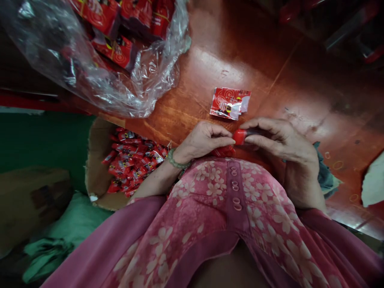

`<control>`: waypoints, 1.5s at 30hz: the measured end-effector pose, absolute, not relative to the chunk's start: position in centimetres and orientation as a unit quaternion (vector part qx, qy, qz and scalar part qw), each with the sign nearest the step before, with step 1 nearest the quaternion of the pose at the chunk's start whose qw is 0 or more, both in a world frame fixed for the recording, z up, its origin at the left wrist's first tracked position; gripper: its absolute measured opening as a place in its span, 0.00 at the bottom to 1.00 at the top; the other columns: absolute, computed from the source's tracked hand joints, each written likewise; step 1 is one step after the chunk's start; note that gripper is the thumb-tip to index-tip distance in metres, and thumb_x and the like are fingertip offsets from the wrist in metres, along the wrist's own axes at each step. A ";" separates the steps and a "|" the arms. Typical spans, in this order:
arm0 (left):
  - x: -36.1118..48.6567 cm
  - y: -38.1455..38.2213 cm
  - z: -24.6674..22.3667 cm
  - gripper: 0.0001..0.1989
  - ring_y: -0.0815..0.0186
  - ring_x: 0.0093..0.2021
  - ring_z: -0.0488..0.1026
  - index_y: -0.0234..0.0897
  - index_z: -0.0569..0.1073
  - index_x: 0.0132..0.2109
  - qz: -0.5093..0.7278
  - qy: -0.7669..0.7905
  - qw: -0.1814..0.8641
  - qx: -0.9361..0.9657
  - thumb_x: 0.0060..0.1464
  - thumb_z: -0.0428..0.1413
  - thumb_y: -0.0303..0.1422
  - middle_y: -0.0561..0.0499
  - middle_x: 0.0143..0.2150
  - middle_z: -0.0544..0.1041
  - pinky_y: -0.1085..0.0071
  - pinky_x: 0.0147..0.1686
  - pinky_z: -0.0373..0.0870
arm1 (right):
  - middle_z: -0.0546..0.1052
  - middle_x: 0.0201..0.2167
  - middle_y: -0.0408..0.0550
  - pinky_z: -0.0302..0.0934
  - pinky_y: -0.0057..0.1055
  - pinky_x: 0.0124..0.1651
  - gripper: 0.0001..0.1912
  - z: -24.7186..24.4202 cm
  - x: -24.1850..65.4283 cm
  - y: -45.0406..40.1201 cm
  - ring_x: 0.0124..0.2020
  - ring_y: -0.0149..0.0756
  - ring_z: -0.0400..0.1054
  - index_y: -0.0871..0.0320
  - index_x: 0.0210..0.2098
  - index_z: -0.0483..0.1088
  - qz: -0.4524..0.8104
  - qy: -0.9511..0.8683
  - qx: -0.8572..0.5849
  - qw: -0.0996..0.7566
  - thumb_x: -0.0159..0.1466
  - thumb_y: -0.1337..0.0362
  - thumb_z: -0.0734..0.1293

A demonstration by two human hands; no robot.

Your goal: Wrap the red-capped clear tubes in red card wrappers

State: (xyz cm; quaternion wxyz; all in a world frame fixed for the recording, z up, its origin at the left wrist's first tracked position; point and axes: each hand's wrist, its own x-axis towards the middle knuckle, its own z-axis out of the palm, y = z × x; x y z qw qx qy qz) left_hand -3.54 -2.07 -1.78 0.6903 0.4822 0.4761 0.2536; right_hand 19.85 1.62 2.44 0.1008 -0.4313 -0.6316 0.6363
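Observation:
A small item with a rounded red end and a dark body is between my hands, above the table's near edge. My right hand grips its dark part between thumb and fingers. The thumb and forefinger of my left hand are pinched together at the red end. Below my left fingers lies a shiny red wrapper, partly hidden by the hand. Just beyond my hands, a few flat printed red packets lie overlapped on the table.
A clear plastic bag with banded bundles of red packets lies at the upper left. Beside my left arm, a cardboard box holds many small red wrapped pieces. Dark cloth lies right of my right wrist on the reddish table.

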 end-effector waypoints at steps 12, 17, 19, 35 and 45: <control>-2.8 -3.1 -2.6 0.10 0.66 0.42 0.80 0.40 0.85 0.37 0.439 0.542 0.608 0.380 0.51 0.66 0.41 0.51 0.39 0.85 0.68 0.50 0.75 | 0.74 0.24 0.38 0.60 0.26 0.20 0.26 -0.9 18.6 -1.7 0.19 0.30 0.67 0.51 0.37 0.70 0.746 -0.340 -0.436 0.371 0.51 0.39 0.76; -1.9 -3.1 -2.8 0.15 0.70 0.32 0.75 0.40 0.84 0.39 0.452 0.588 0.578 0.341 0.46 0.68 0.43 0.53 0.34 0.82 0.71 0.38 0.74 | 0.72 0.25 0.35 0.62 0.27 0.25 0.27 -1.5 17.8 -2.2 0.20 0.27 0.65 0.51 0.34 0.66 0.755 -0.322 -0.422 0.385 0.46 0.46 0.81; -1.6 -3.1 -2.6 0.17 0.72 0.28 0.71 0.39 0.84 0.39 0.460 0.589 0.567 0.346 0.45 0.69 0.44 0.54 0.30 0.80 0.73 0.34 0.72 | 0.72 0.24 0.35 0.62 0.28 0.26 0.28 -1.4 17.4 -2.2 0.20 0.28 0.64 0.52 0.34 0.67 0.755 -0.336 -0.433 0.361 0.43 0.50 0.82; -2.0 -4.3 -2.6 0.32 0.71 0.35 0.75 0.38 0.79 0.54 0.469 0.500 0.614 0.391 0.44 0.71 0.47 0.50 0.40 0.81 0.74 0.36 0.72 | 0.77 0.30 0.38 0.69 0.32 0.40 0.18 -1.4 15.8 -2.6 0.31 0.32 0.71 0.52 0.34 0.65 0.629 -0.454 -0.514 0.366 0.56 0.57 0.78; -3.8 -4.3 -1.6 0.16 0.70 0.27 0.73 0.35 0.81 0.30 0.349 0.522 0.586 0.513 0.55 0.63 0.44 0.50 0.28 0.81 0.73 0.31 0.67 | 0.82 0.38 0.42 0.72 0.35 0.47 0.17 -0.1 16.3 -1.4 0.39 0.34 0.76 0.52 0.34 0.64 0.657 -0.482 -0.473 0.335 0.57 0.59 0.77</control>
